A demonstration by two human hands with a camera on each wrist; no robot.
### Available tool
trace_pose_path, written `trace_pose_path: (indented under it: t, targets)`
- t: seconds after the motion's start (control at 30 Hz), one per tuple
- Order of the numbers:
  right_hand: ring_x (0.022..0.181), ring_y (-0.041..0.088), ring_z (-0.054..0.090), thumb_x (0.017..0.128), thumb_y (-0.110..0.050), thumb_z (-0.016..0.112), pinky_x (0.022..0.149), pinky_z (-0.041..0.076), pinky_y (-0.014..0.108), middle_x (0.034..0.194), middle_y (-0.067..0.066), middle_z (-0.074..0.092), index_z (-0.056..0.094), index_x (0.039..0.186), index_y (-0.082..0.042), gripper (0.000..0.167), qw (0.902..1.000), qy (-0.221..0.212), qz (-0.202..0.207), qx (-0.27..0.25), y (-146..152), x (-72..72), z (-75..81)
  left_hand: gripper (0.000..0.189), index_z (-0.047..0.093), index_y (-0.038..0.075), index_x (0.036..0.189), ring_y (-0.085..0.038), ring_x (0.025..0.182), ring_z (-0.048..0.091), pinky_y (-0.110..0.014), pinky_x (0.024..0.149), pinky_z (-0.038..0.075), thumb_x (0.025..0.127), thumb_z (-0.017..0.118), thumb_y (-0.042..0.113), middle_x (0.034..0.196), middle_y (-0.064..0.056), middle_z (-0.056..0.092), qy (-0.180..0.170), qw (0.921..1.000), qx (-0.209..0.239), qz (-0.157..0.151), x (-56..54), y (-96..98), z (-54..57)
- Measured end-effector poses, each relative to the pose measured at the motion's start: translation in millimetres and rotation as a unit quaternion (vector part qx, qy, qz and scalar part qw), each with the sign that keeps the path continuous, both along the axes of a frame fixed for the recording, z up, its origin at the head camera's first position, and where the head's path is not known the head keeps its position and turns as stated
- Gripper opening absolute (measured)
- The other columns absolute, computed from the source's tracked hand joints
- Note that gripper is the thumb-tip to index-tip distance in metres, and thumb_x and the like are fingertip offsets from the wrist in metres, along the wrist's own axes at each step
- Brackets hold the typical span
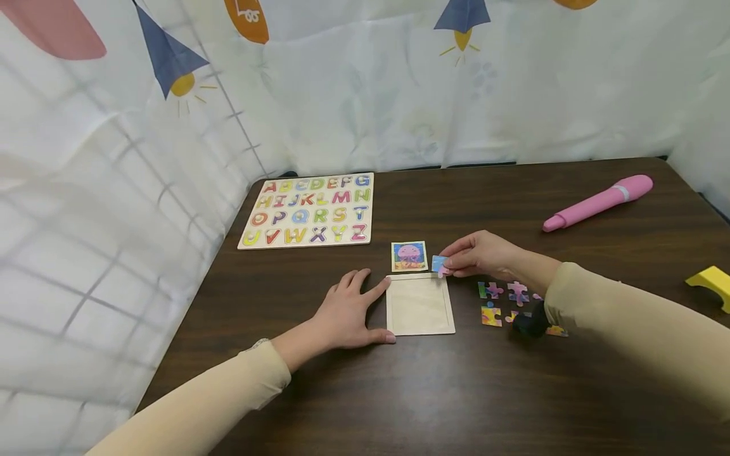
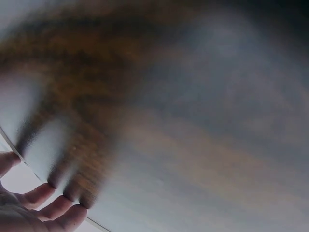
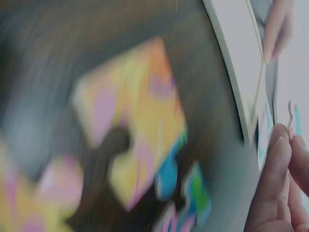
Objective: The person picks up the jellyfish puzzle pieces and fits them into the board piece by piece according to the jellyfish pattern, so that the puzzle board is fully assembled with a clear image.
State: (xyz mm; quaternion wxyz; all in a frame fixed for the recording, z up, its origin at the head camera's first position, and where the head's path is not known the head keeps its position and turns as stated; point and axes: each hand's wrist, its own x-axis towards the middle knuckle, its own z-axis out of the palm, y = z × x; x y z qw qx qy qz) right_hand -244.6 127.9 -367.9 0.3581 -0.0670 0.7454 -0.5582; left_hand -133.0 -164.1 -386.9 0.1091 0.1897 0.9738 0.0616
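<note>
— Your sleeves (image 1: pixel 199 396) come nearest the camera, cream, one reaching in from each side. Beyond them hangs a pale cloth (image 1: pixel 353 95) printed with lamps, and under your arms spreads the dark brown table (image 1: pixel 485 392).

— What lies on it, biggest first?

— At the far left you have the alphabet board (image 1: pixel 308 209), rows of coloured letters from A to Z. At the far right a pink stick (image 1: pixel 595 201) lies slanted, with a pale band near its thicker end.

— And your hands?

— Your left hand (image 1: pixel 345 310) has its fingers spread apart, index tip at the tray's far left corner, thumb by the near left one. Your right hand (image 1: pixel 485 256) has thumb and fingertips together, pinching a piece.

— Where is the tray?

— Flat between your hands, the tray (image 1: pixel 419 307) is pale, with a raised rim. A yellow block (image 1: pixel 713 285) sits at the right edge of the view. Just beyond the tray lies the jellyfish card (image 1: pixel 409 256).

— Smallest last?

— Loose pieces (image 1: pixel 490 315) lie right of the tray, some hidden behind a black object (image 1: pixel 531 320) at your right cuff. Your pinched piece (image 1: pixel 438 263), blue and pink, is at the tray's far right corner, beside the card.
</note>
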Motion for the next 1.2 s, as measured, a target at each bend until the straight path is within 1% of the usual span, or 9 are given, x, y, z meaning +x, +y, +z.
trace_pose_path:
  t: [0.13, 0.23, 0.33, 0.5, 0.6, 0.83, 0.93, 1.07, 1.2]
  targets:
    - [0.077, 0.01, 0.075, 0.099, -0.004, 0.065, 0.074, 0.06, 0.022, 0.087, 0.002, 0.077, 0.057, 0.133, 0.013, 0.039, 0.9985, -0.051, -0.017, -0.011, -21, 6.4, -2.9, 0.101, 0.03, 0.03, 0.162, -0.04, 0.152, 0.027, -0.06, 0.114, 0.037, 0.08, 0.069, 0.074, 0.165, -0.019, 0.028, -0.003, 1.0, -0.004, 0.0, 0.5, -0.2, -0.1]
    - [0.075, 0.011, 0.076, 0.098, -0.003, 0.066, 0.07, 0.059, 0.021, 0.085, 0.004, 0.078, 0.06, 0.128, 0.013, 0.035, 0.9966, -0.08, -0.016, -0.016, -35, 10.7, -4.9, 0.102, 0.029, 0.029, 0.163, -0.039, 0.152, 0.026, -0.059, 0.115, 0.037, 0.08, 0.069, 0.075, 0.165, -0.018, 0.027, -0.004, 1.0, -0.003, 0.001, 0.4, -0.1, -0.5]
    - [0.075, 0.013, 0.076, 0.098, -0.003, 0.065, 0.069, 0.059, 0.021, 0.084, 0.006, 0.078, 0.061, 0.126, 0.013, 0.033, 0.9946, -0.101, -0.01, -0.019, -45, 13.4, -7.7, 0.103, 0.029, 0.029, 0.163, -0.039, 0.152, 0.026, -0.059, 0.115, 0.037, 0.08, 0.069, 0.076, 0.165, -0.018, 0.027, -0.005, 1.0, -0.002, 0.0, -0.4, 0.5, -1.2]
    - [0.075, 0.014, 0.077, 0.099, -0.003, 0.064, 0.069, 0.06, 0.022, 0.084, 0.007, 0.078, 0.06, 0.129, 0.014, 0.034, 0.993, -0.116, -0.012, -0.02, -53, 15.1, -12.0, 0.103, 0.029, 0.03, 0.163, -0.038, 0.152, 0.026, -0.059, 0.115, 0.037, 0.08, 0.068, 0.077, 0.166, -0.017, 0.027, -0.008, 0.9999, -0.007, 0.0, -0.8, 0.6, -0.6]
    - [0.074, 0.013, 0.077, 0.099, -0.003, 0.064, 0.068, 0.06, 0.022, 0.083, 0.007, 0.078, 0.061, 0.129, 0.014, 0.034, 0.9931, -0.115, -0.018, -0.016, -57, 15.7, -13.6, 0.103, 0.029, 0.03, 0.163, -0.038, 0.152, 0.026, -0.059, 0.115, 0.037, 0.08, 0.068, 0.077, 0.166, -0.017, 0.027, -0.009, 0.9999, -0.009, 0.001, -1.2, 0.3, -0.9]
    - [0.071, 0.012, 0.076, 0.098, 0.001, 0.064, 0.069, 0.061, 0.024, 0.08, 0.007, 0.077, 0.063, 0.121, 0.015, 0.026, 0.9936, -0.106, -0.025, -0.028, -69, 17.6, -14.9, 0.102, 0.029, 0.03, 0.163, -0.038, 0.153, 0.026, -0.059, 0.115, 0.037, 0.08, 0.068, 0.076, 0.166, -0.017, 0.027, -0.009, 0.9999, -0.01, 0.0, -1.1, 0.9, 0.7]
    - [0.067, 0.012, 0.075, 0.097, 0.001, 0.065, 0.066, 0.06, 0.023, 0.078, 0.008, 0.077, 0.064, 0.118, 0.015, 0.025, 0.9952, -0.095, -0.02, -0.013, -71, 18.4, -13.4, 0.102, 0.029, 0.03, 0.162, -0.039, 0.152, 0.026, -0.059, 0.115, 0.037, 0.08, 0.068, 0.076, 0.166, -0.018, 0.027, -0.011, 0.9999, -0.009, -0.001, -1.0, 1.3, 1.3]
    - [0.062, 0.009, 0.073, 0.096, -0.001, 0.068, 0.06, 0.058, 0.021, 0.073, 0.008, 0.076, 0.068, 0.114, 0.015, 0.024, 0.9978, -0.062, 0.001, 0.023, -74, 19.0, -11.1, 0.102, 0.03, 0.03, 0.162, -0.039, 0.152, 0.027, -0.06, 0.115, 0.037, 0.08, 0.068, 0.076, 0.165, -0.018, 0.028, -0.01, 0.9999, -0.008, -0.002, -0.9, 1.3, 0.9]
    - [0.058, 0.007, 0.071, 0.094, -0.003, 0.071, 0.058, 0.057, 0.02, 0.07, 0.007, 0.075, 0.071, 0.107, 0.014, 0.021, 0.9983, -0.013, 0.02, 0.052, -78, 21.0, -9.7, 0.101, 0.031, 0.03, 0.162, -0.04, 0.152, 0.027, -0.06, 0.115, 0.037, 0.08, 0.069, 0.075, 0.165, -0.018, 0.028, -0.01, 0.9999, -0.007, 0.0, 0.0, 1.2, 1.4]
